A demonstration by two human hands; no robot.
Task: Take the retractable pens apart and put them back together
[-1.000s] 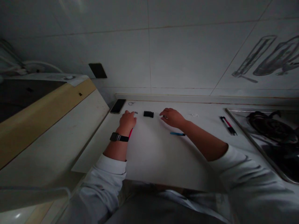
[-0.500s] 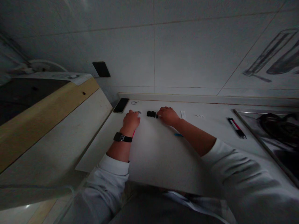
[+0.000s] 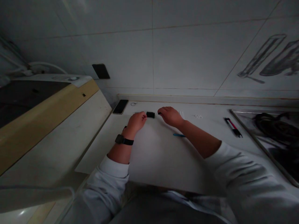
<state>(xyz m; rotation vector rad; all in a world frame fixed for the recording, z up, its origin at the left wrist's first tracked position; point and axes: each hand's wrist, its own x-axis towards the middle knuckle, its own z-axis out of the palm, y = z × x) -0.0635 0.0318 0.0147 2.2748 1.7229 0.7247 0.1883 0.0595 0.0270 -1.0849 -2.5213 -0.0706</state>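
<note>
Just left of a row of small black ribbed pieces (image 3: 150,114) is my left hand (image 3: 137,121), its thumb and fingertips pinched together; whatever they hold is too small to make out. Behind it, a row of tiny silvery pieces (image 3: 137,113) is partly covered. My right hand (image 3: 171,116), right of the black row, pinches one small black piece (image 3: 159,113) between thumb and fingers. Slim white sticks (image 3: 181,114) lie behind the right wrist. Under the right forearm, a thin blue piece (image 3: 178,135) is partly hidden.
A phone (image 3: 120,106) and a thin ring (image 3: 133,104) lie at the back left of the white counter (image 3: 161,161). Farther right are small white bits (image 3: 198,116), a black, white and red pen (image 3: 233,127) and a gas stove (image 3: 275,130). A large box-like appliance (image 3: 77,124) borders the left.
My left hand has moved right from the silvery pieces toward the black row. The right hand has lifted a small black piece slightly off the counter. The view has shifted a little.
</note>
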